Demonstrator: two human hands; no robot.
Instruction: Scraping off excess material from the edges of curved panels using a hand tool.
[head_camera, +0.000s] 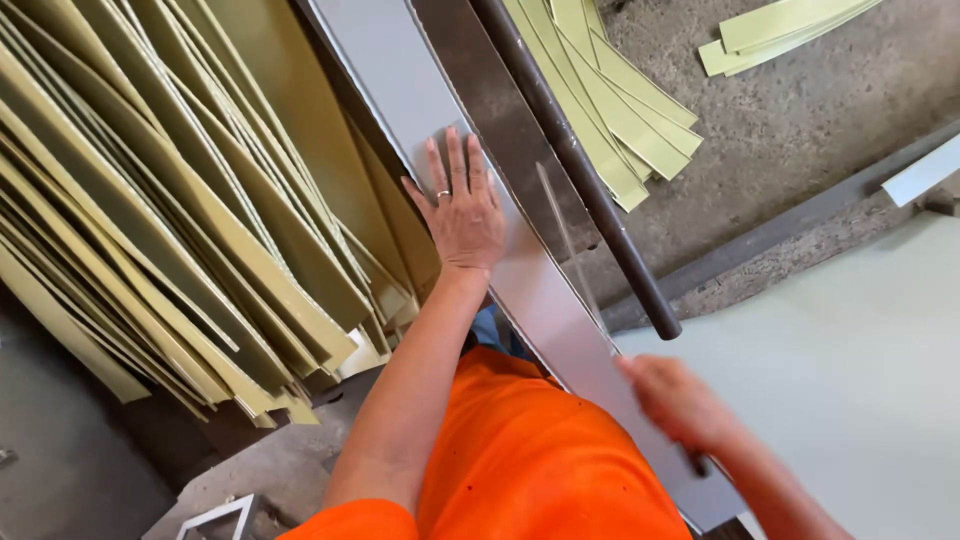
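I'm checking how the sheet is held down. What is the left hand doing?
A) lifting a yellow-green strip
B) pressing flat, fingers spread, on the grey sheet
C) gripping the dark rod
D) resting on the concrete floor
B: the left hand lies palm down with fingers spread on the grey sheet, apart from the dark rod.

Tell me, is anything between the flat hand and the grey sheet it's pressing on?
No, nothing visible. The left hand lies flat, palm down, directly on the grey sheet. The stack of yellow-green strips sits beside it, not under the hand. The right hand is blurred at the sheet's edge.
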